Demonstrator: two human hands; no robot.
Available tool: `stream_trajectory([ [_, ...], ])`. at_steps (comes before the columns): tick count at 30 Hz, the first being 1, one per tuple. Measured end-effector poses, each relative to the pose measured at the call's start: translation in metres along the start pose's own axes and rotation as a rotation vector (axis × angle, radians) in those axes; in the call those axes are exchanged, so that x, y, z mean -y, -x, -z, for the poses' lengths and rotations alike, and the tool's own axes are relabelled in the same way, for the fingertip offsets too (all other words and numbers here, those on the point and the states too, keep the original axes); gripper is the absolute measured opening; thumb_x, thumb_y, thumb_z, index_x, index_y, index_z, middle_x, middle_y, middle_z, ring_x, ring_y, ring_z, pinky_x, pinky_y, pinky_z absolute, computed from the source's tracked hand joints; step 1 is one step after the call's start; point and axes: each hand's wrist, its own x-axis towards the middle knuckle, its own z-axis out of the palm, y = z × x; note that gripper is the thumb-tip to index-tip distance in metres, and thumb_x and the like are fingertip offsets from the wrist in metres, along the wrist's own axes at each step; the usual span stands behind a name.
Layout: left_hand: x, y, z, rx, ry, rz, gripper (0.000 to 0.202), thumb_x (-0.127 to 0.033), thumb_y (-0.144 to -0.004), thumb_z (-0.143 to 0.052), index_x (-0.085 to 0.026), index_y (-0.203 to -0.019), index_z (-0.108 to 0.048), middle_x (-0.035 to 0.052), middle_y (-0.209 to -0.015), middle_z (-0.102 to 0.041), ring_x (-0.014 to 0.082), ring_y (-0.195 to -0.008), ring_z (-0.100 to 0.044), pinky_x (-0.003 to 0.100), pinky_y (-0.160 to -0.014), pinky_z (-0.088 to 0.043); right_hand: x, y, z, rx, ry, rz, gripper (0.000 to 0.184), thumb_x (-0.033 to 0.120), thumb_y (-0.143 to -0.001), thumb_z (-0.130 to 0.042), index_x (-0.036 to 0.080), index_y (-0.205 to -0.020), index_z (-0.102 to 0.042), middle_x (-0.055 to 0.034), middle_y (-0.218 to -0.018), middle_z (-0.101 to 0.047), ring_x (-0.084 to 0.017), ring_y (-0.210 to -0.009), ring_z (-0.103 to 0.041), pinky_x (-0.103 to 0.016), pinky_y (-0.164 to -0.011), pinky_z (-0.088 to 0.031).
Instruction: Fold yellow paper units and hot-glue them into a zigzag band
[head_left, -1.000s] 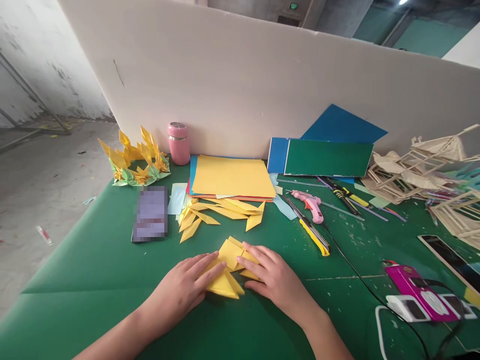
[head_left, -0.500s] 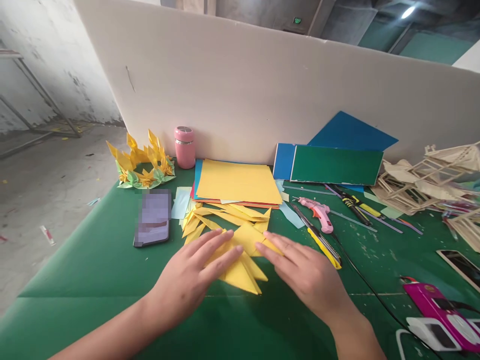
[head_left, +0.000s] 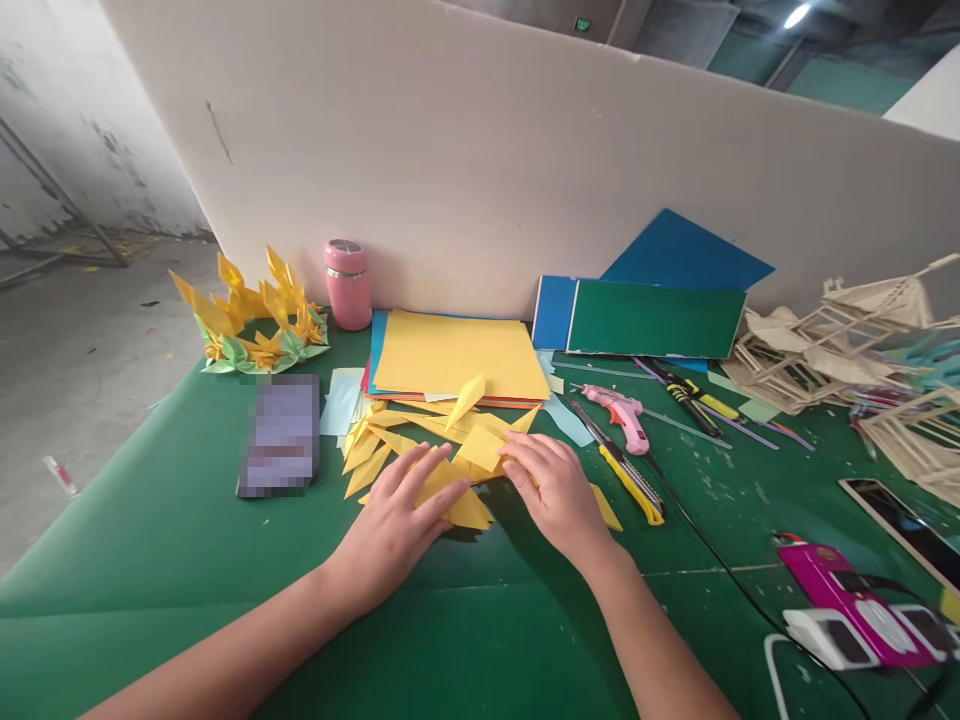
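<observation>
Several folded yellow paper pieces (head_left: 469, 508) lie in a loose pile on the green table. My left hand (head_left: 409, 515) rests palm down over the near left of this pile, fingers spread and partly hiding it. At the pile's right side, my right hand (head_left: 559, 490) is open, with fingers slightly bent and their tips at the edge of a folded yellow square (head_left: 481, 447). A pointed yellow piece (head_left: 466, 402) sticks up behind the square. Another yellow piece (head_left: 606, 508) shows beside my right wrist. What lies under both palms is hidden.
Behind the pile is a stack of coloured paper (head_left: 461, 355). A paper crown (head_left: 259, 320), pink flask (head_left: 349, 290) and phone (head_left: 281, 435) stand or lie left. To the right are a utility knife (head_left: 626, 475), pink glue gun (head_left: 622, 415), its cable, and a magenta power strip (head_left: 847, 600).
Both hands have moved slightly away from me along with the yellow pieces. A pointed piece now stands up behind the square. The whole view has shifted a little.
</observation>
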Motion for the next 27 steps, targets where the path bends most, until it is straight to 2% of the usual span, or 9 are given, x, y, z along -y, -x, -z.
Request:
stream_trajectory([
  [6,0.001,0.013,0.015,-0.134,0.065,0.037,0.035,-0.011,-0.089,-0.049,-0.028,-0.118,-0.057,0.0118,-0.14,-0.041,0.0291,-0.125,-0.043,0.05,-0.097,-0.046,0.003,0.0,-0.004,-0.031,-0.034,-0.099,0.013,0.027,-0.092,-0.045,0.021,-0.097,-0.055,-0.0076,-0.098,-0.068,-0.026,-0.094,-0.061,-0.041,-0.08,-0.05],
  [9,0.002,0.025,0.021,-0.139,0.091,0.04,0.033,-0.01,-0.088,-0.05,-0.027,-0.116,-0.058,0.0115,-0.136,-0.043,0.0281,-0.123,-0.045,0.047,-0.096,-0.048,0.011,0.001,0.0,-0.109,-0.01,-0.07,0.015,0.027,-0.091,-0.048,0.021,-0.102,-0.056,-0.01,-0.114,-0.064,-0.029,-0.107,-0.057,-0.048,-0.09,-0.046],
  [11,0.002,0.032,0.023,-0.159,0.148,0.078,0.031,-0.01,-0.088,-0.049,-0.026,-0.113,-0.059,0.0107,-0.132,-0.045,0.0269,-0.121,-0.047,0.045,-0.096,-0.049,0.023,0.0,0.004,-0.125,-0.047,-0.021,0.019,0.026,-0.092,-0.048,0.021,-0.108,-0.057,-0.01,-0.122,-0.061,-0.028,-0.114,-0.054,-0.047,-0.095,-0.045],
  [14,0.001,0.037,0.025,-0.161,0.215,0.104,0.03,-0.01,-0.088,-0.048,-0.027,-0.11,-0.059,0.0092,-0.129,-0.046,0.0258,-0.12,-0.049,0.044,-0.096,-0.05,0.047,-0.003,0.007,0.042,-0.224,0.051,0.029,0.018,-0.095,-0.04,0.023,-0.121,-0.053,-0.0062,-0.117,-0.065,-0.021,-0.11,-0.058,-0.037,-0.093,-0.049],
  [18,-0.001,0.041,0.028,-0.179,0.206,0.076,0.033,-0.008,-0.087,-0.048,-0.028,-0.11,-0.059,0.0081,-0.127,-0.046,0.0255,-0.12,-0.048,0.044,-0.097,-0.049,0.067,-0.01,0.001,0.258,-0.335,0.025,0.043,0.028,-0.089,-0.057,0.026,-0.131,-0.048,-0.0055,-0.118,-0.064,-0.023,-0.109,-0.059,-0.038,-0.09,-0.052],
  [20,0.0,0.042,0.028,-0.201,0.196,0.066,0.035,-0.005,-0.086,-0.049,-0.028,-0.11,-0.059,0.0076,-0.126,-0.047,0.0256,-0.12,-0.048,0.044,-0.097,-0.049,0.07,-0.011,-0.006,0.289,-0.362,-0.026,0.054,0.027,-0.082,-0.066,0.026,-0.132,-0.047,-0.0056,-0.108,-0.067,-0.023,-0.101,-0.062,-0.038,-0.084,-0.054],
  [22,0.001,0.044,0.029,-0.215,0.204,0.059,0.036,-0.003,-0.085,-0.048,-0.028,-0.109,-0.058,0.0076,-0.125,-0.046,0.0253,-0.12,-0.047,0.044,-0.097,-0.048,0.071,-0.01,-0.012,0.301,-0.379,-0.082,0.056,0.02,-0.079,-0.069,0.026,-0.131,-0.05,-0.0045,-0.097,-0.068,-0.023,-0.095,-0.063,-0.037,-0.08,-0.055],
  [25,0.004,0.045,0.032,-0.242,0.231,0.075,0.035,-0.002,-0.084,-0.049,-0.027,-0.108,-0.056,0.008,-0.125,-0.044,0.0248,-0.12,-0.046,0.044,-0.097,-0.049,0.069,-0.002,-0.009,0.299,-0.427,-0.158,0.048,0.012,-0.076,-0.068,0.026,-0.121,-0.058,-0.0017,-0.087,-0.066,-0.02,-0.087,-0.063,-0.033,-0.076,-0.056],
  [27,0.004,0.045,0.035,-0.295,0.236,0.102,0.035,-0.003,-0.083,-0.052,-0.028,-0.107,-0.055,0.0073,-0.124,-0.043,0.0249,-0.119,-0.045,0.043,-0.096,-0.049,0.067,0.004,0.002,0.263,-0.443,-0.18,0.039,0.011,-0.077,-0.065,0.027,-0.113,-0.062,-0.0005,-0.083,-0.065,-0.018,-0.082,-0.063,-0.031,-0.073,-0.055],
])
